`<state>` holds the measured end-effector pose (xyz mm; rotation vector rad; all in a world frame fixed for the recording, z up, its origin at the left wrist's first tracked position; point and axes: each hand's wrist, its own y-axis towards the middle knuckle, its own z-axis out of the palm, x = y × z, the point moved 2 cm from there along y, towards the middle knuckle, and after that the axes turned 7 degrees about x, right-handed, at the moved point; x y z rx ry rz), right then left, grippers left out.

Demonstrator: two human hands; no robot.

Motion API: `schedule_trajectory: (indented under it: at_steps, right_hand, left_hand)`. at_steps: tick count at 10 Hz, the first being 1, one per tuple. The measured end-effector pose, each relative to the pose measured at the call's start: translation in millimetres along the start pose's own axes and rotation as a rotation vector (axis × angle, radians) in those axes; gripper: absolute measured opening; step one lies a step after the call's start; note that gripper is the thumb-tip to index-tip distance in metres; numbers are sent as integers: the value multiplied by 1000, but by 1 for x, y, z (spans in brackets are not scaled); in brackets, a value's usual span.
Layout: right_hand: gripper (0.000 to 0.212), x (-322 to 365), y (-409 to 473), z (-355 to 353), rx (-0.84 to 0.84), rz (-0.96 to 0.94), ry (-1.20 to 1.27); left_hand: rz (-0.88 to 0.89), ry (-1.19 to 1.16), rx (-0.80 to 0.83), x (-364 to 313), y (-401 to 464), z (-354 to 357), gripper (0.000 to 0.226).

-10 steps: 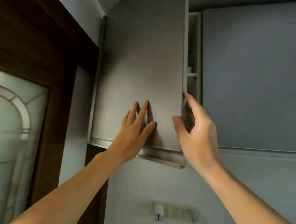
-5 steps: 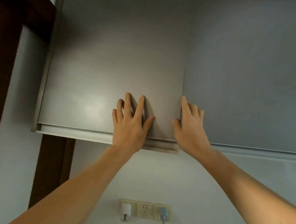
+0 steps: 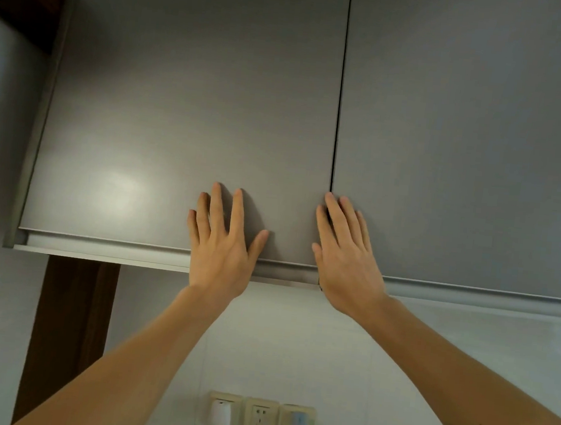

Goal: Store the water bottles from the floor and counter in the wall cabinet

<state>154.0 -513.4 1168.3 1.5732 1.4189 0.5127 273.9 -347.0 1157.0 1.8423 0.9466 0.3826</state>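
Both hands lie flat with straight fingers, holding nothing: left hand (image 3: 221, 241) presses the matte grey wall-cabinet left door (image 3: 186, 107), which sits flush; right hand (image 3: 345, 253) spans the seam. No water bottles are visible; storage appears complete.

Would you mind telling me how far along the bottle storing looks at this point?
Done, apparently: the left cabinet door sits flush against the right door. In hand: the left hand and right hand lie flat on the doors' lower edges. Left: no bottles are in view, so whether any remain outside cannot be told.
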Motion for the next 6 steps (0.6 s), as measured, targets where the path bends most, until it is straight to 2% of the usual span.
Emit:
schedule_trajectory:
  at_steps: [2, 3, 4, 5, 6]
  right_hand:
    - [59, -8, 2, 10, -52, -44, -65]
    - [61, -4, 2, -1, 38, -11, -62]
    - [59, 9, -2, -28, 113, 61, 169]
    - [44, 26, -22, -73, 82, 238, 529]
    - [15, 40, -58, -127, -144, 352, 884]
  left_hand:
    - [5, -11, -32, 2, 2, 1, 81]
    - [-8, -50, 51, -1, 2, -11, 80]
    - [-30, -283, 130, -2, 3, -39, 69]
    - [-60, -673, 211, -1, -7, -80, 39]
    - [-91, -1125, 331, 18, -41, -112, 20]
